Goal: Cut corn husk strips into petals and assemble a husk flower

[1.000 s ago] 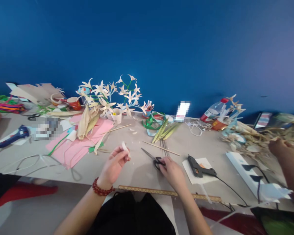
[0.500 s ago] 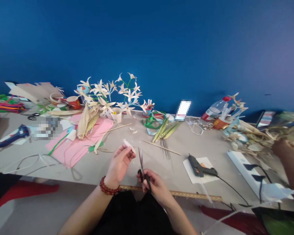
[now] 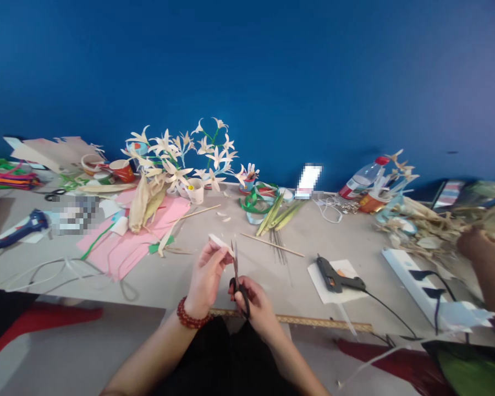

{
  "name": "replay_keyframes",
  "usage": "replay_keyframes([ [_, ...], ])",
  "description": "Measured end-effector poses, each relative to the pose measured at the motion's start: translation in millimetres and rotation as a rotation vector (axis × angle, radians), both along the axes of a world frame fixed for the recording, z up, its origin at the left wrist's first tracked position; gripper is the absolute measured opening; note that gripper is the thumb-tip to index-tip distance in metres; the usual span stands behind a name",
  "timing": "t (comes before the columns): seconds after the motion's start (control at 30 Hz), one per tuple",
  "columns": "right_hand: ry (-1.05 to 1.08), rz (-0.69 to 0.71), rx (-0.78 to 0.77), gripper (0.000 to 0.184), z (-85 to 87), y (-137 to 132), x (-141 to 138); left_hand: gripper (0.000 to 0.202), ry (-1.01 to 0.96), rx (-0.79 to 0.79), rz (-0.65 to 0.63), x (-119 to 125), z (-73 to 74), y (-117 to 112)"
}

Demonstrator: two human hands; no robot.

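Note:
My left hand (image 3: 206,275), with a red bead bracelet on the wrist, pinches a small pale husk petal (image 3: 220,241) above the table's near edge. My right hand (image 3: 253,300) grips black-handled scissors (image 3: 236,275) with the blades pointing up, right beside the petal. Both hands sit close together over the grey table (image 3: 214,275).
A black glue gun (image 3: 338,279) lies on white paper to the right; a blue one (image 3: 22,228) lies far left. Husk flowers (image 3: 181,157), pink paper (image 3: 136,236), green strips (image 3: 278,212), sticks, a bottle (image 3: 361,181) and a power strip (image 3: 421,286) crowd the table. Another person's hand (image 3: 478,247) handles husks at right.
My right hand picked the scissors up off the table and brought them left and upright beside the petal. My left hand kept hold of the petal.

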State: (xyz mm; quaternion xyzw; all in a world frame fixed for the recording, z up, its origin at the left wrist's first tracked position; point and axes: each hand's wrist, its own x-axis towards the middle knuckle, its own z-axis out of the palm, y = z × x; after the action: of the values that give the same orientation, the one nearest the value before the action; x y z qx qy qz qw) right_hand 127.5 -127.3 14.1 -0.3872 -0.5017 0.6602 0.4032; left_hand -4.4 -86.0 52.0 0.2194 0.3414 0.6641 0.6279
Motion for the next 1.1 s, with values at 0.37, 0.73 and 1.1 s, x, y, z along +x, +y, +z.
replay_keyframes([
  [0.37,-0.132,-0.022,0.07,0.049,-8.4,2,7,0.016,0.097,-0.017,-0.016,-1,1.9,-1],
  [0.73,-0.288,-0.018,0.184,0.048,-6.5,2,18,0.014,0.159,0.01,-0.053,-4,5.6,-3],
  [1.1,-0.279,0.077,0.246,0.047,7.5,3,28,0.012,0.326,0.107,-0.136,-7,13.0,-12],
])
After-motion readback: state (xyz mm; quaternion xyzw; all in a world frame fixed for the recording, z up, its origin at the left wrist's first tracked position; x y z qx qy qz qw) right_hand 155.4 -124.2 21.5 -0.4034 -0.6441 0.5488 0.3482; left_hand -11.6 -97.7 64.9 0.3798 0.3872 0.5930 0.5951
